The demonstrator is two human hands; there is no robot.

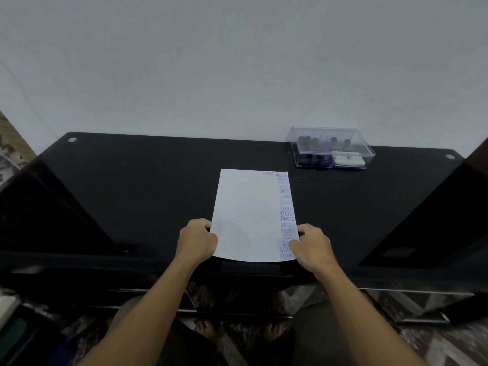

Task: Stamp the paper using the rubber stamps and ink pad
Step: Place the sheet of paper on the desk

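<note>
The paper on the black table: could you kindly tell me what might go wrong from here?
1. The right hand pinches the paper over its blue stamped column; wet ink could smudge.
2. The paper's near edge seems to overhang the table, so it may slip once the left hand lets go.
3. The stamps sit in the clear box at the far right; reaching there may shift the sheet.

paper [245,215] right edge, blue stamps: SAMPLE, FRAGILE, AMENDED, AIR MAIL, repeated down the column
rest: a few too smudgy to read
</note>
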